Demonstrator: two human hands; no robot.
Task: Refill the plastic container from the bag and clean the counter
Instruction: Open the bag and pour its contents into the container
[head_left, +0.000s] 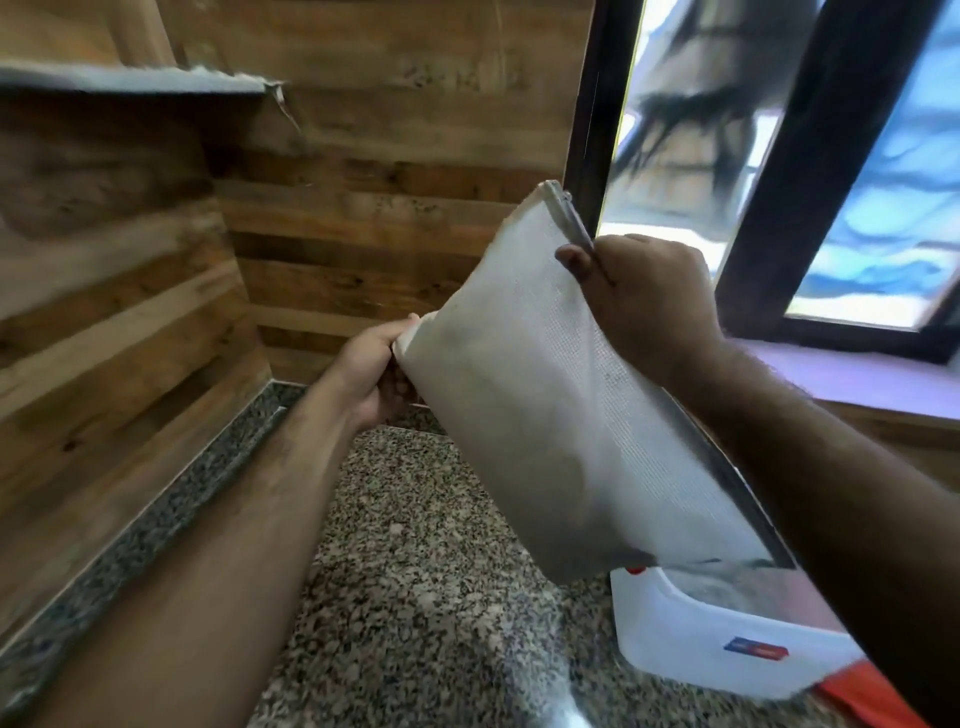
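Tilting bag (561, 405) mouth-down over plastic container (727, 639): left hand (371, 371) clamped on raised bottom, right hand (644, 301) gripping side edge, steering pour.

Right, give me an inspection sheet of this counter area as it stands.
Surface: speckled granite counter, pale dusting near the front edge.
Job's things: white bag held tilted, lower end over the white plastic container; flow not visible.
Clutter: orange item beside the container, kind unclear.
Grippers: left hand grips the bag's upper left corner; right hand pinches its top edge.
Cables: nothing seen.
Surroundings: wood-plank wall, shelf at upper left, dark-framed window at right.
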